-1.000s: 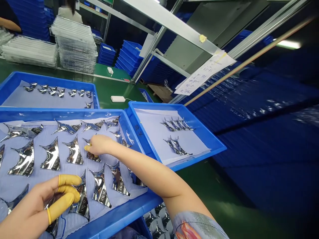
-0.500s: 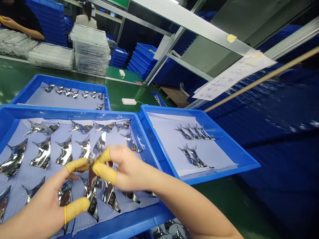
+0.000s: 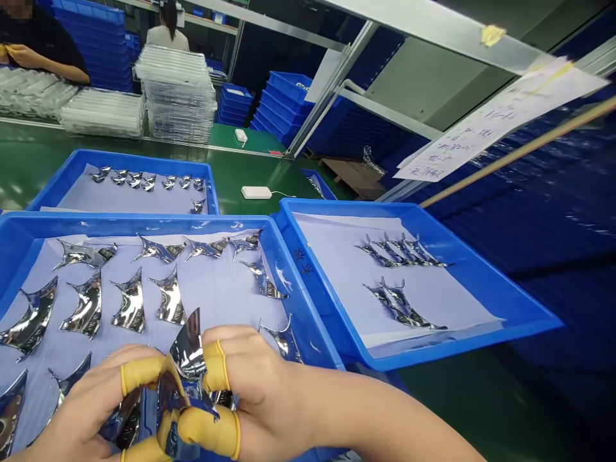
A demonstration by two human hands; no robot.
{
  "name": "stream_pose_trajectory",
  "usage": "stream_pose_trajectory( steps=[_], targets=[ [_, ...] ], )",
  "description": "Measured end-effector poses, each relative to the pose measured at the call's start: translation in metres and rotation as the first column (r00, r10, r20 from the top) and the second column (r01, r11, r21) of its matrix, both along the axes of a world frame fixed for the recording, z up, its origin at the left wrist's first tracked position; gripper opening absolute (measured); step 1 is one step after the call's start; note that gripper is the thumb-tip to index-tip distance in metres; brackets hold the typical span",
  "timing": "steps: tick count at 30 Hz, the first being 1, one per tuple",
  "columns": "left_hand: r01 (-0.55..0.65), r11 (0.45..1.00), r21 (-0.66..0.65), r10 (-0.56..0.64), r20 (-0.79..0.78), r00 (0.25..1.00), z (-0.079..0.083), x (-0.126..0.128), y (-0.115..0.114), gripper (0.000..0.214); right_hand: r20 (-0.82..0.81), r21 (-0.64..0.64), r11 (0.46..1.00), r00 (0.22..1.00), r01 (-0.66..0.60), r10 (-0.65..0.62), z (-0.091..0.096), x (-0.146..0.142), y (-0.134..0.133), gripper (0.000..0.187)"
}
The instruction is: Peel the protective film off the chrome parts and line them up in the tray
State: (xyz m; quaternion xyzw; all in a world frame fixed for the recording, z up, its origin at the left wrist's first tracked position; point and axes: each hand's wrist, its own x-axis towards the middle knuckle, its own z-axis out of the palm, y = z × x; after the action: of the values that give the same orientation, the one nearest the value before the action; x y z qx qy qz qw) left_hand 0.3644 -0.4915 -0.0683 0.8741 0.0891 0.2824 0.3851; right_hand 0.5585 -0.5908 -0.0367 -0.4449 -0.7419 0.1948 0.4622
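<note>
A person's two hands meet between seven and eight o'clock, low over a paper-lined blue tray. Between them, raised above the tray, is a mirror-bright curved piece. The right hand pinches it between thumb and fingers in yellow finger covers; the left hand pinches its opposite edge. Similar pieces lie in rows around nine o'clock. The slick surface could slide from a loose pinch and drop onto them, scratching both. Turning it too low might knock its pointed tip against a neighbour; uncovered skin could smudge the shine.
</note>
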Motion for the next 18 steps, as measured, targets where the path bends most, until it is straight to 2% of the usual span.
stream_pose_trajectory(
  steps=[4, 10, 14, 18],
  targets=[
    [-0.045, 0.997, -0.059, 0.044, -0.024, 0.999, -0.006, -0.004, -0.005, 0.041, -0.051, -0.075, 0.997, 0.999, -0.017, 0.013, -0.005, -0.001, 0.0, 0.027],
    [-0.107, 0.986, -0.125, 0.107, -0.005, 0.994, 0.005, 0.004, -0.015, 0.027, -0.143, -0.107, 0.992, 0.988, -0.066, 0.051, -0.002, 0.002, 0.002, 0.032],
    [-0.146, 0.983, -0.112, 0.15, 0.028, 0.988, 0.005, 0.005, -0.014, 0.025, -0.149, -0.147, 0.986, 0.987, -0.083, 0.06, 0.0, 0.003, 0.004, 0.031],
    [-0.196, 0.976, -0.099, 0.197, 0.005, 0.98, -0.002, -0.001, -0.01, 0.033, -0.127, -0.176, 0.98, 0.99, -0.09, 0.068, -0.001, 0.004, 0.003, 0.03]
  ],
)
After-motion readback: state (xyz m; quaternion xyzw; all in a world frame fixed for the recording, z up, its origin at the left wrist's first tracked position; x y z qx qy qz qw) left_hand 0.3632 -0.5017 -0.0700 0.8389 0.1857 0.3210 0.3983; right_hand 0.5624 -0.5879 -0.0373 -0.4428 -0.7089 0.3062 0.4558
